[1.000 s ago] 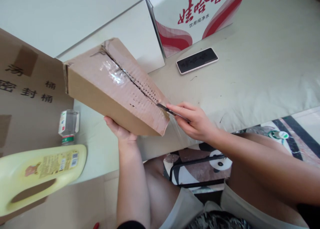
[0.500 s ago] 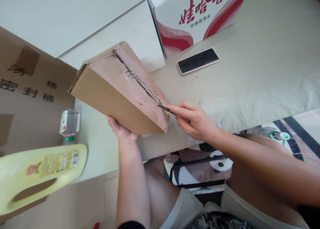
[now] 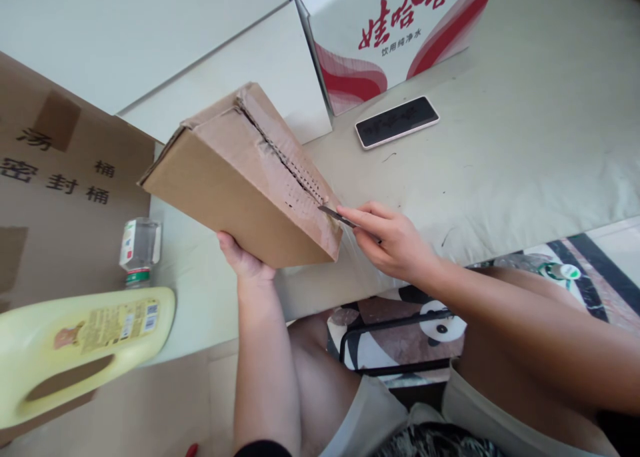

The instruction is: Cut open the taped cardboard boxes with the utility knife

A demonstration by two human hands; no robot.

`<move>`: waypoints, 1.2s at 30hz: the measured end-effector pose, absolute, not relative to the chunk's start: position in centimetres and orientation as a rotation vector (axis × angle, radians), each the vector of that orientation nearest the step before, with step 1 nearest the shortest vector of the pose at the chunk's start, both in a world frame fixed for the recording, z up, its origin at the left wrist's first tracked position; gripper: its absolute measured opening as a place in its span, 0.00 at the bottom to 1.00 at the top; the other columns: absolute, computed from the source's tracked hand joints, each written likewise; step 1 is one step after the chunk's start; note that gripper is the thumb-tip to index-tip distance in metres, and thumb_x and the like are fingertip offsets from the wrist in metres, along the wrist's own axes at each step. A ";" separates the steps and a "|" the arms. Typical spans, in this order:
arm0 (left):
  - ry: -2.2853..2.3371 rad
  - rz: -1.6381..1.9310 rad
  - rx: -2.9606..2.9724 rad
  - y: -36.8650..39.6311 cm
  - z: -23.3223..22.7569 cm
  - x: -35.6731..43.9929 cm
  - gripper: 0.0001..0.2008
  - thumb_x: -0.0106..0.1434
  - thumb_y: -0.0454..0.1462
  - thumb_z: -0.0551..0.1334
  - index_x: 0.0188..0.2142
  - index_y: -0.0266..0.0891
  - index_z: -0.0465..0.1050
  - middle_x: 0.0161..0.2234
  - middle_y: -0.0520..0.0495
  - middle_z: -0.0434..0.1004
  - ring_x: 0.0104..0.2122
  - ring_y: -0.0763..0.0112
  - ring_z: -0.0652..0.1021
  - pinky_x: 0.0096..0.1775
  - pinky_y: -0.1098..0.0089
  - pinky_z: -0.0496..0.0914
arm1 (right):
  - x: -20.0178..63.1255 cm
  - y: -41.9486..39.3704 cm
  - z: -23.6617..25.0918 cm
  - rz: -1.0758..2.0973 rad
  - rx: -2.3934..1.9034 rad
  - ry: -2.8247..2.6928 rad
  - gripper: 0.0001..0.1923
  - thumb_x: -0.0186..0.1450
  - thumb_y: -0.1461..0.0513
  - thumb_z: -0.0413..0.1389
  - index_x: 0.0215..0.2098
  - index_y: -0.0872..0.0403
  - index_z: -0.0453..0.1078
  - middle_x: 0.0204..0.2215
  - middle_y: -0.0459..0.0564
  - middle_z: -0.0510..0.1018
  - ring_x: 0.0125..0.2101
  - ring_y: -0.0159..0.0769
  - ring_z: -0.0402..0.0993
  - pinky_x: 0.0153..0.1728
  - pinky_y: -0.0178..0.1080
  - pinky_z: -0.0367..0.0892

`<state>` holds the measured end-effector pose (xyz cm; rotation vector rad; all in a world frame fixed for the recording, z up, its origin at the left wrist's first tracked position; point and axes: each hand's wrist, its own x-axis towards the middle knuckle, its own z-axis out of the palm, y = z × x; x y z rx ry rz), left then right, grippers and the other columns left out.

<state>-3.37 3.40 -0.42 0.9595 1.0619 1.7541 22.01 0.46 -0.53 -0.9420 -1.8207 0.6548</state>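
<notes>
A brown cardboard box (image 3: 235,197) is held up at a tilt by my left hand (image 3: 245,254). That thumb lies against its near side; the other fingers are hidden underneath. Along its taped upper face runs a dark slit beside a row of small perforations. My right hand (image 3: 393,237) grips a thin dark utility knife (image 3: 337,215), its handle mostly covered by the fingers. The blade tip is at the lower right end of the slit, on the tape or just over it; exact contact is hard to tell.
Behind the box stand a white-and-red carton (image 3: 395,37) and a phone (image 3: 397,122) on the pale covered surface (image 3: 525,137). At left are a large brown carton (image 3: 65,177), a clear bottle (image 3: 140,247) and a yellow jug (image 3: 90,350). A panda-patterned item (image 3: 440,324) shows below.
The cardboard box has turned slightly in my left hand, its upper end shifting right and more of its near side showing. My right hand and the knife have moved a little right.
</notes>
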 end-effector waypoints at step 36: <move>1.147 1.632 0.977 2.9 -1.2 -3.9 0.33 0.49 0.66 0.67 0.43 0.47 0.78 0.44 0.46 0.83 0.56 0.51 0.78 0.55 0.58 0.74 | 22.4 0.8 -0.4 0.701 -1.065 -1.752 0.22 0.68 0.68 0.49 0.58 0.53 0.73 0.32 0.48 0.73 0.28 0.32 0.68 0.33 0.37 0.67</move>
